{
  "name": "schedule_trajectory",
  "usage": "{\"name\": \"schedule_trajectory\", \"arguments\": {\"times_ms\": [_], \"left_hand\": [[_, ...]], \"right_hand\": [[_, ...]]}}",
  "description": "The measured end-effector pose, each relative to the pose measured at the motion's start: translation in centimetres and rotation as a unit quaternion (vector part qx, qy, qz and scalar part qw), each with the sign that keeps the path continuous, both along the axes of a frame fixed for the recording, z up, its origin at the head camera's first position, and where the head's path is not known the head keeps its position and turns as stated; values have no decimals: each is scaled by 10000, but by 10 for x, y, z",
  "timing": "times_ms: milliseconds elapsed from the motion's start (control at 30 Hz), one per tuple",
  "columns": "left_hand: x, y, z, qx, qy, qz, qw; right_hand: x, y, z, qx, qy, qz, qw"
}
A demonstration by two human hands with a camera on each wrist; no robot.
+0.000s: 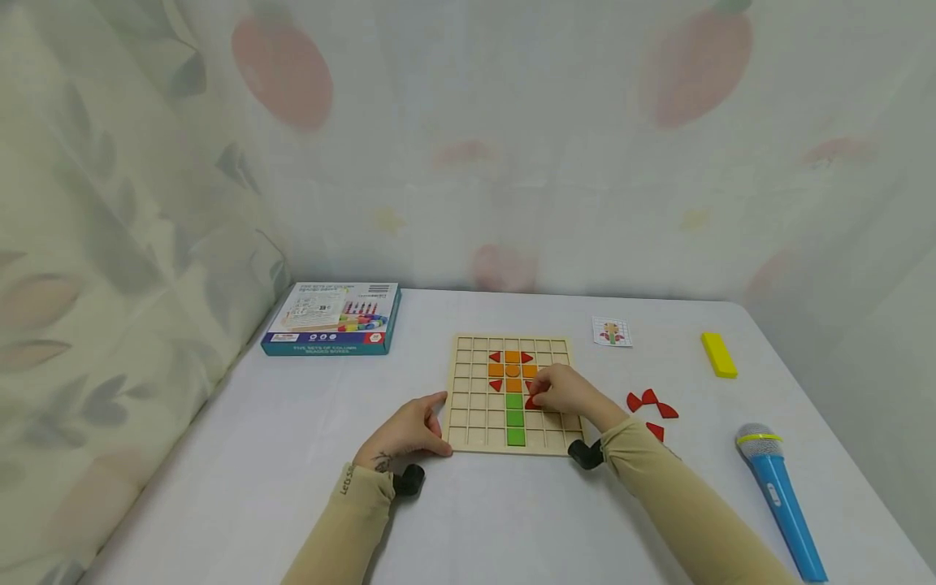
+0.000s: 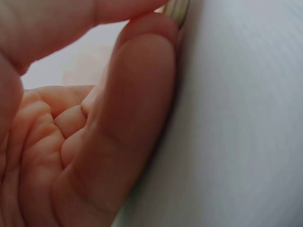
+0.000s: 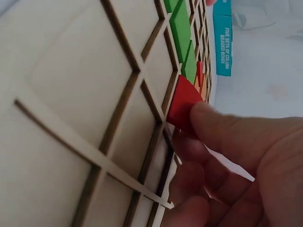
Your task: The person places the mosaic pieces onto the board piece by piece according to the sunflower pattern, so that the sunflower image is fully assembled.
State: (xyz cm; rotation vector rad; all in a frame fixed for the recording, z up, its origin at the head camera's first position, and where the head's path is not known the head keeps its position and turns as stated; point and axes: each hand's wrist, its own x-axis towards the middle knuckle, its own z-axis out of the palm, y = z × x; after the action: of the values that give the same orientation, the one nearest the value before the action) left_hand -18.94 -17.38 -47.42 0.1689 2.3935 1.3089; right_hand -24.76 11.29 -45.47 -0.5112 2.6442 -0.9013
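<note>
A square wooden grid board (image 1: 475,414) lies on the table. Orange pieces (image 1: 513,357), several red pieces (image 1: 496,385) and a column of green squares (image 1: 515,418) sit in its cells. My left hand (image 1: 402,431) touches the board's left edge, thumb and index finger spread apart near the lower corner. In the left wrist view, the thumb (image 2: 137,85) lies low along the tabletop. My right hand (image 1: 570,394) pinches a red fan-shaped piece (image 3: 182,105) between thumb and fingers, at a cell beside the green column. The fingers partly cover that piece.
Several loose red pieces (image 1: 649,396) lie right of the board, one partly behind the right sleeve. A small pattern card (image 1: 611,331), a yellow block (image 1: 720,355) and a blue toy microphone (image 1: 786,504) are on the right. A boxed set (image 1: 332,318) stands at the back left.
</note>
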Motion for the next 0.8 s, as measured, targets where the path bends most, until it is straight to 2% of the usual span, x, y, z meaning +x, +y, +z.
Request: {"name": "schedule_trajectory", "arguments": {"times_ms": [300, 467, 600, 667, 733, 800], "left_hand": [[2, 1, 1, 54, -61, 50, 10000], [3, 1, 2, 41, -87, 85, 9999], [3, 1, 2, 94, -106, 65, 9999], [2, 1, 2, 83, -104, 60, 9999], [2, 1, 2, 82, -102, 61, 9999], [2, 0, 2, 77, -133, 82, 9998]], "right_hand": [[3, -4, -4, 761, 634, -18, 9951], [8, 2, 2, 745, 785, -204, 9939], [9, 26, 16, 670, 954, -646, 9911], [8, 43, 22, 844, 1054, -905, 9867], [8, 62, 26, 1091, 921, -1150, 9831], [9, 77, 29, 1438, 563, -1352, 9787]]}}
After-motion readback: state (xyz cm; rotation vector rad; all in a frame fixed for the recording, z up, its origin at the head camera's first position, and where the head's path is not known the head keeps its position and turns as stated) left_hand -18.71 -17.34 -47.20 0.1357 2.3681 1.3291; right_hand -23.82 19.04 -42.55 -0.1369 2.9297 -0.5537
